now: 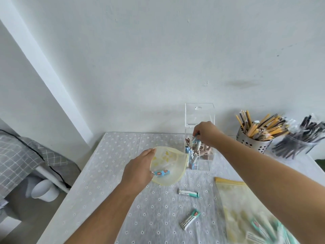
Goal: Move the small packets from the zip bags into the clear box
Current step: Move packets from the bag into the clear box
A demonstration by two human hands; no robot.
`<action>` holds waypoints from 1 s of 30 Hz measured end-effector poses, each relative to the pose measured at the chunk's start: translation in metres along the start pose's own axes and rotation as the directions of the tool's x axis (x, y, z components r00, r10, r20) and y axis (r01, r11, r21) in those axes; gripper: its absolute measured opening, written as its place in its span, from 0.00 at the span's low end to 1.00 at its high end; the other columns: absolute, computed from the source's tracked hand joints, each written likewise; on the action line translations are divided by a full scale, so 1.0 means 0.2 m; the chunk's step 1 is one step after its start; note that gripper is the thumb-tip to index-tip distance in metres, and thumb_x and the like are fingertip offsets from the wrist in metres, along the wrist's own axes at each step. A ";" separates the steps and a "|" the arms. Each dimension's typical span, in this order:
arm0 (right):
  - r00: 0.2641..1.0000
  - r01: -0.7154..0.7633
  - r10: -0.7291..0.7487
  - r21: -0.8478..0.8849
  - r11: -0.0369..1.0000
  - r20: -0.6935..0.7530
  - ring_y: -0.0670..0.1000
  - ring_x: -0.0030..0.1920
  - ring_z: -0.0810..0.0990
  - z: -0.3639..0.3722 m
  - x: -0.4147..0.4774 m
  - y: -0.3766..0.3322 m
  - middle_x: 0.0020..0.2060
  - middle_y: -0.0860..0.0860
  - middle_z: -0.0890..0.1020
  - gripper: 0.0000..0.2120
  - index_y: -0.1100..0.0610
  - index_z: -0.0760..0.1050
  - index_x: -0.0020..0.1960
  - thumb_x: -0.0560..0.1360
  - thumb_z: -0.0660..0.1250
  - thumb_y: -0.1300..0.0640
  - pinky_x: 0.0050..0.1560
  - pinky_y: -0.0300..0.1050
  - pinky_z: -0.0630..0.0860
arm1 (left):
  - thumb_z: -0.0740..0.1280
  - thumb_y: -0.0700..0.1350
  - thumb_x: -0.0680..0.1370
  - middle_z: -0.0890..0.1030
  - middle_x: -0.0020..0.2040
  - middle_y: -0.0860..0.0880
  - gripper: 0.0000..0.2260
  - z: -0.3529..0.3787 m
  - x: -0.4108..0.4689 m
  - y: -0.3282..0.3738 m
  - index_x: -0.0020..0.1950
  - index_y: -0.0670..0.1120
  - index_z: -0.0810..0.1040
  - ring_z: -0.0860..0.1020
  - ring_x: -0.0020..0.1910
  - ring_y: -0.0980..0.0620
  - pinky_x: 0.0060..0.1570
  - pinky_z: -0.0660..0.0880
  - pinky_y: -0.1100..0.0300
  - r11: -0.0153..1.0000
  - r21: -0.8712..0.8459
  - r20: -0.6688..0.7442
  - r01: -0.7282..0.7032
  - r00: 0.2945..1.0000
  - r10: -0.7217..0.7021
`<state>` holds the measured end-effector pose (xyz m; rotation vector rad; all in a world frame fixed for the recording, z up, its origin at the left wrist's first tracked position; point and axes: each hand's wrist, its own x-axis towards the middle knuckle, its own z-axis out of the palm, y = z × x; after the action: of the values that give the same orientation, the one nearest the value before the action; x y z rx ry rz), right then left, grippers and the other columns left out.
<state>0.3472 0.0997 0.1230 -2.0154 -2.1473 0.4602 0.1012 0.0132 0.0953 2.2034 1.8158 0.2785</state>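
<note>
Nearest the camera, a flat zip bag (246,208) lies at the right on the tablecloth (123,173), blurred, with green packets (260,228) inside. Just to its left, two loose packets (188,193) lie apart from each other on the cloth.

Further back, the left hand (139,169) grips the rim of an open zip bag (168,162) with curled fingers and holds its mouth wide. A couple of blue packets (161,172) rest inside it.

The right hand (205,132) pinches a small bunch of packets (196,139) at the fingertips, over the clear box (200,117), which already holds many packets in its compartments.

The packets look very light, thin and glossy, so they are probably slippery and likely to fan out when several are held together. A pinch across the middle of the bunch should hold them best. The bag is limp film and is best held at its stiffer zip rim.
</note>
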 end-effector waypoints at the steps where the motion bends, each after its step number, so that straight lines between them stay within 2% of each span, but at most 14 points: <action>1: 1.000 -0.008 0.008 0.001 1.000 0.021 0.54 0.51 0.81 0.03 0.02 0.01 0.52 0.54 0.83 0.11 0.59 0.82 0.51 0.73 0.64 0.68 0.54 0.47 0.79 | 0.65 0.38 0.74 0.58 0.75 0.61 0.34 0.00 0.00 0.00 0.76 0.54 0.56 0.71 0.66 0.54 0.59 0.73 0.59 1.000 -0.001 0.000 -0.001 1.000 0.001; 4: 0.996 0.002 0.000 -0.021 1.000 0.094 0.55 0.52 0.81 0.09 0.05 0.03 0.51 0.55 0.84 0.11 0.59 0.83 0.51 0.73 0.65 0.67 0.54 0.47 0.79 | 0.65 0.39 0.74 0.57 0.76 0.61 0.33 0.01 0.01 -0.01 0.76 0.55 0.55 0.71 0.66 0.55 0.60 0.73 0.60 1.000 -0.007 -0.002 -0.001 1.000 0.001; 7: 0.989 0.027 -0.023 -0.025 0.999 0.148 0.53 0.49 0.81 0.12 0.07 0.01 0.51 0.54 0.84 0.12 0.59 0.83 0.51 0.73 0.64 0.66 0.50 0.41 0.76 | 0.64 0.40 0.74 0.57 0.75 0.62 0.33 0.01 0.03 -0.01 0.75 0.55 0.55 0.72 0.66 0.55 0.60 0.73 0.60 1.000 -0.013 -0.005 0.005 1.000 -0.005; 10: 0.974 0.071 -0.054 -0.071 0.995 0.218 0.53 0.54 0.81 0.17 0.08 -0.01 0.53 0.51 0.84 0.13 0.58 0.83 0.53 0.74 0.63 0.66 0.53 0.40 0.76 | 0.65 0.39 0.74 0.58 0.75 0.63 0.33 0.02 0.04 0.00 0.75 0.56 0.56 0.73 0.64 0.54 0.59 0.72 0.60 1.000 -0.011 -0.004 0.006 1.000 -0.006; 13: 0.980 0.063 -0.052 -0.055 0.996 0.192 0.52 0.54 0.81 0.22 0.09 0.01 0.53 0.51 0.83 0.16 0.57 0.83 0.53 0.73 0.60 0.69 0.55 0.42 0.77 | 0.65 0.40 0.74 0.58 0.75 0.63 0.33 0.03 0.04 0.00 0.75 0.56 0.56 0.73 0.64 0.54 0.60 0.71 0.59 1.000 -0.010 0.001 0.002 1.000 -0.002; 16: 0.989 0.035 -0.034 -0.006 0.999 0.144 0.52 0.52 0.82 0.23 0.09 0.02 0.54 0.51 0.83 0.17 0.56 0.82 0.54 0.74 0.60 0.69 0.52 0.40 0.78 | 0.65 0.40 0.74 0.57 0.75 0.63 0.33 0.04 0.04 0.00 0.75 0.56 0.56 0.73 0.64 0.55 0.61 0.71 0.59 1.000 -0.008 0.009 0.000 1.000 0.000; 18: 0.993 0.019 -0.024 0.049 0.999 0.112 0.53 0.50 0.83 0.22 0.08 0.03 0.52 0.52 0.84 0.14 0.56 0.83 0.52 0.74 0.62 0.68 0.51 0.41 0.79 | 0.65 0.40 0.74 0.58 0.75 0.63 0.33 0.04 0.04 -0.01 0.75 0.56 0.56 0.73 0.64 0.54 0.60 0.72 0.59 1.000 -0.006 0.010 0.003 1.000 -0.003; 21: 0.999 0.001 -0.011 0.264 0.965 0.036 0.54 0.43 0.84 0.19 0.05 0.04 0.47 0.55 0.85 0.09 0.57 0.83 0.48 0.72 0.68 0.66 0.49 0.45 0.82 | 0.66 0.39 0.73 0.58 0.75 0.63 0.34 0.03 0.03 0.00 0.75 0.56 0.56 0.74 0.64 0.54 0.59 0.73 0.58 1.000 -0.003 0.009 0.004 1.000 -0.004; 23: 0.999 0.027 -0.035 0.398 0.917 0.011 0.48 0.39 0.82 0.15 -0.01 0.01 0.43 0.55 0.85 0.08 0.59 0.83 0.48 0.71 0.70 0.67 0.44 0.38 0.81 | 0.66 0.40 0.73 0.58 0.75 0.62 0.34 0.02 0.02 0.00 0.75 0.55 0.56 0.73 0.64 0.54 0.59 0.73 0.59 1.000 0.004 0.010 0.004 1.000 -0.004; 26: 0.994 0.107 -0.104 0.511 0.853 -0.035 0.44 0.38 0.81 0.11 -0.12 -0.07 0.38 0.51 0.83 0.07 0.58 0.83 0.47 0.70 0.72 0.67 0.41 0.25 0.77 | 0.66 0.40 0.73 0.58 0.75 0.62 0.34 0.02 0.01 0.00 0.75 0.55 0.56 0.73 0.64 0.54 0.58 0.73 0.59 1.000 0.001 0.014 0.015 1.000 -0.015; 30: 0.982 0.175 -0.187 0.567 0.805 -0.038 0.36 0.34 0.79 0.10 -0.27 -0.18 0.37 0.49 0.83 0.07 0.57 0.83 0.46 0.69 0.73 0.66 0.40 0.23 0.74 | 0.66 0.39 0.72 0.59 0.75 0.61 0.34 0.02 -0.01 -0.01 0.75 0.54 0.57 0.73 0.65 0.53 0.59 0.74 0.58 0.999 -0.037 0.004 0.016 1.000 -0.016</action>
<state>0.3106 0.0425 0.1212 -1.4622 -1.8760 0.9601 0.1002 0.0104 0.0909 2.1629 1.8109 0.3023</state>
